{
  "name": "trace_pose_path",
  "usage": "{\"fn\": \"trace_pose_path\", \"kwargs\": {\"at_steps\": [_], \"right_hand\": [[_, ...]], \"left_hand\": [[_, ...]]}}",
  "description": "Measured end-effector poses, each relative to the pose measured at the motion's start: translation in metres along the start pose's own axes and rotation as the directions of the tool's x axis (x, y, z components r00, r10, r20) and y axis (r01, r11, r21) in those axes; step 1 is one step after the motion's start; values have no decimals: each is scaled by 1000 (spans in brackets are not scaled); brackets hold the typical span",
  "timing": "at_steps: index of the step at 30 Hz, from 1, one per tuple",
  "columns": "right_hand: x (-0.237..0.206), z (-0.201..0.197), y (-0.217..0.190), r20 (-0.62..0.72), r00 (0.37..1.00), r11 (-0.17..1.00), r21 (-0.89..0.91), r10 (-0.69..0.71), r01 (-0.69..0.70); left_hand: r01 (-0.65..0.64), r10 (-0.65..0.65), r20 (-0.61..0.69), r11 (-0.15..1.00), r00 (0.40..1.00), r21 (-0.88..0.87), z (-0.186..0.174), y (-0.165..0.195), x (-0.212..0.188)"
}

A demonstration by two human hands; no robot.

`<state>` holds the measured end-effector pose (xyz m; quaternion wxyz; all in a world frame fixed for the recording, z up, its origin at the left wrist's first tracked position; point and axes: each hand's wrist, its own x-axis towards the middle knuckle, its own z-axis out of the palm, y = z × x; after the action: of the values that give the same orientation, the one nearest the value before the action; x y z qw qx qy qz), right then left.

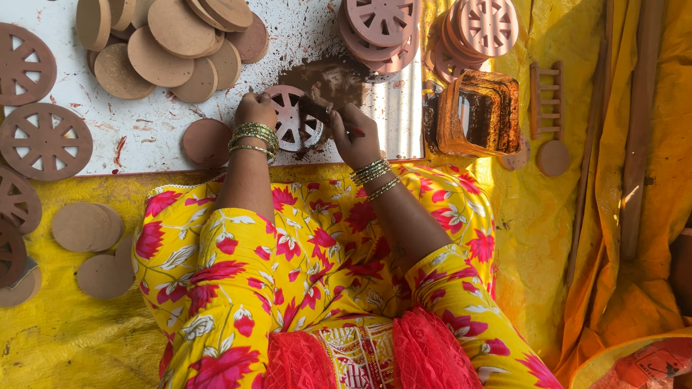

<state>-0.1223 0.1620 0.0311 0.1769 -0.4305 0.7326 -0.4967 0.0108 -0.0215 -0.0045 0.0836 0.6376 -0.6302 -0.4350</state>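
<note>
My left hand (254,109) presses down on the left edge of a round clay wheel (292,119) with cut-out spokes, lying on a white board (144,122). My right hand (355,133) grips a dark cutting tool (314,109) whose tip rests on the wheel. Both wrists carry bangles. A heap of wet brown clay scraps (328,79) lies just behind the wheel. A plain clay disc (206,142) sits left of my left wrist.
Plain clay discs (169,43) are piled at the board's back. Finished spoked wheels lie at the left (45,140) and in stacks at the back right (486,25). An orange container (479,112) stands right of the board; wooden sticks (638,130) lie on yellow sheeting.
</note>
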Motion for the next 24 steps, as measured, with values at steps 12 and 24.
{"fn": "trace_pose_path", "kwargs": {"at_steps": [12,24], "right_hand": [[-1,9,19,-58,988,985,98,146,-140],[2,12,29,-6,966,946,208,257,-250]], "left_hand": [[15,-15,-5,1000,1000,10,-2,2,-4],[-15,15,3,1000,1000,22,-2,2,-6]]}}
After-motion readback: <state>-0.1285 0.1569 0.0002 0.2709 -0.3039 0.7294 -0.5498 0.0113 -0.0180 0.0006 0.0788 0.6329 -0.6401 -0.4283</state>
